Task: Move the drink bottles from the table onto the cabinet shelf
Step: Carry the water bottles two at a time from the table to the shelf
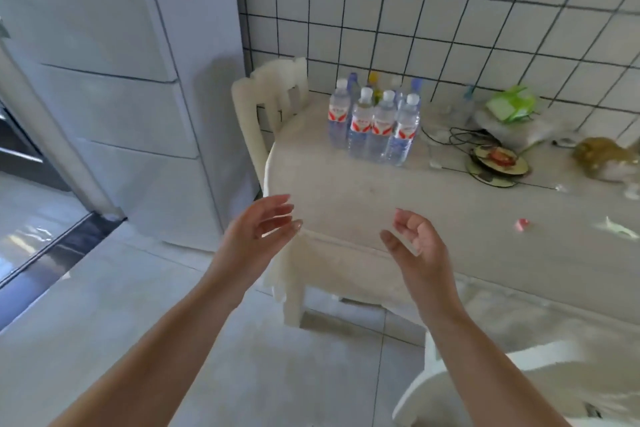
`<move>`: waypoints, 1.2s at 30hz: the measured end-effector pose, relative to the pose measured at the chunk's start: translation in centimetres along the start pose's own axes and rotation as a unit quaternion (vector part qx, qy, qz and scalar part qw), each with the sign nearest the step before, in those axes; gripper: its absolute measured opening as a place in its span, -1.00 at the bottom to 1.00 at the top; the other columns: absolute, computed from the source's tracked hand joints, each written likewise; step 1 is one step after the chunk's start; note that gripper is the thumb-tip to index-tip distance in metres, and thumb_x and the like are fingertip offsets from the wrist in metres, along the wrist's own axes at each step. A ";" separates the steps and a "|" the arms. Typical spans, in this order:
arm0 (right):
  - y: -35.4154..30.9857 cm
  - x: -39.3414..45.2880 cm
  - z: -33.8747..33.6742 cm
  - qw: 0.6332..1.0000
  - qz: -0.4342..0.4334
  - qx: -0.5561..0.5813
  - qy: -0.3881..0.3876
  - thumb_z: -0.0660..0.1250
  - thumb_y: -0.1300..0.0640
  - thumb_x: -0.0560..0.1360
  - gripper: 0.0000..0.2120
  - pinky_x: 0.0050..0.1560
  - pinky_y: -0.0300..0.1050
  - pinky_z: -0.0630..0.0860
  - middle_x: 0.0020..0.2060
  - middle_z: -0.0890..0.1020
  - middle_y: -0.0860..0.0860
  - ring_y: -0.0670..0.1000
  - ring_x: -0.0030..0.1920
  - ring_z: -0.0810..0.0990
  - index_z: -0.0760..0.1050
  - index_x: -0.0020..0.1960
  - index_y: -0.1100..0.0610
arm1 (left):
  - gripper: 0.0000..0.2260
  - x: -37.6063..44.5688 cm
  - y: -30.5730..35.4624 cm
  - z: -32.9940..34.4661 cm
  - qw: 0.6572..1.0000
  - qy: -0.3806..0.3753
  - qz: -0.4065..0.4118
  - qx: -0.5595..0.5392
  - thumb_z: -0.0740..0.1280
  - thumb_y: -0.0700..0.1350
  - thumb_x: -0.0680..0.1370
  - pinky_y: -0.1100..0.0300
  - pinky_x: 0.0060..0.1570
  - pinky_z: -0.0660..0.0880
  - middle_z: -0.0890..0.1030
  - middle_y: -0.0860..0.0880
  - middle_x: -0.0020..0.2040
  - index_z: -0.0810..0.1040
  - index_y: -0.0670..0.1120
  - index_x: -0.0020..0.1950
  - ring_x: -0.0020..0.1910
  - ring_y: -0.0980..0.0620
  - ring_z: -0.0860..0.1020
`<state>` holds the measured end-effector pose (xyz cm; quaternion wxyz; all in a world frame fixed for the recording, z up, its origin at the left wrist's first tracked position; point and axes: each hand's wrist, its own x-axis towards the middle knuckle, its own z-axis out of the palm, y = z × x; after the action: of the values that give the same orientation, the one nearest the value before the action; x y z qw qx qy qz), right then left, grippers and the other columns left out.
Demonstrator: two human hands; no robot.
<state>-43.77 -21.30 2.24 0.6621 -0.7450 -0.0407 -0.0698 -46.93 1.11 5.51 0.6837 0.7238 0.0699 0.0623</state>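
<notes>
No bottle is seen moved yet; the whole job is judged left. The left hand (263, 229) and right hand (414, 236) are held empty, fingers apart, loosely curled. The drink bottles (375, 121) are clustered on the table (346, 198) at 12 o'clock; a chair (273, 97) at 11 and clutter (498, 159) at 2 are noted; no cabinet shelf is seen

Clear plastic bottles (374, 125); glossy tiled wall (450, 10).

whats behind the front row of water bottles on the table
Behind the red-labelled water bottles stand more bottles: two blue caps and a yellow cap show. Their bodies are covered, so the count and kind stay unclear.
</notes>
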 end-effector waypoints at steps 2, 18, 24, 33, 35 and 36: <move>0.6 1.9 -0.2 1.000 0.008 0.009 0.023 0.40 -0.05 0.33 -0.68 -0.04 -0.47 0.45 0.13 0.53 -0.19 -0.21 0.23 0.48 0.42 0.05 -0.16 | -0.72 2.9 -0.1 0.6 1.000 -0.019 -0.005 0.002 0.43 -0.19 0.48 0.12 0.16 0.51 0.64 0.06 0.10 0.56 0.11 0.12 0.13 0.08 0.60; 7.3 27.7 -5.5 0.993 0.016 -0.024 0.111 0.44 0.14 0.42 -0.70 0.21 -0.16 0.42 0.06 0.55 -0.23 -0.13 0.21 0.52 0.44 0.05 -0.14 | -0.68 30.1 -0.7 13.1 0.996 -0.057 0.020 0.065 0.44 -0.18 0.47 0.15 0.22 0.48 0.59 0.19 0.11 0.50 0.17 0.10 0.16 0.19 0.56; 8.8 36.2 -8.9 0.992 0.021 -0.084 0.093 0.44 0.09 0.41 -0.60 0.11 -0.37 0.39 0.21 0.53 -0.06 -0.12 0.27 0.48 0.42 0.19 -0.05 | -0.50 38.1 -0.3 18.8 0.988 -0.066 0.051 0.128 0.42 -0.16 0.49 0.39 0.09 0.43 0.49 0.17 0.23 0.39 0.03 0.40 0.23 0.21 0.47; 11.4 45.0 -9.5 0.992 0.052 -0.115 0.009 0.48 0.03 0.36 -0.40 0.10 -0.24 0.40 0.26 0.41 -0.16 -0.12 0.31 0.39 0.33 0.33 -0.09 | -0.27 44.8 -1.5 23.5 0.977 -0.099 0.055 0.179 0.45 -0.13 0.47 0.22 0.25 0.39 0.29 0.16 0.32 0.15 -0.02 0.54 0.23 0.38 0.26; 12.4 46.2 -9.3 0.992 0.055 -0.110 -0.024 0.48 0.05 0.37 -0.36 0.14 -0.19 0.39 0.31 0.37 -0.17 -0.13 0.35 0.35 0.28 0.36 -0.12 | -0.24 45.9 -1.9 23.9 0.977 -0.097 0.040 0.187 0.45 -0.12 0.46 0.21 0.25 0.42 0.30 0.15 0.38 0.12 -0.01 0.56 0.29 0.31 0.23; 12.8 46.8 -9.3 0.991 0.055 -0.114 -0.040 0.48 0.05 0.37 -0.34 0.16 -0.17 0.39 0.35 0.36 -0.17 -0.16 0.35 0.33 0.26 0.37 -0.14 | -0.23 46.5 -2.2 24.0 0.976 -0.097 0.031 0.192 0.45 -0.11 0.46 0.19 0.24 0.44 0.30 0.13 0.44 0.11 0.00 0.56 0.31 0.26 0.27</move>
<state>3.91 -33.56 -1.88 0.5733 -0.8191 -0.0178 -0.0074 3.18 -13.63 1.66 0.5328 0.8462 -0.0090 -0.0015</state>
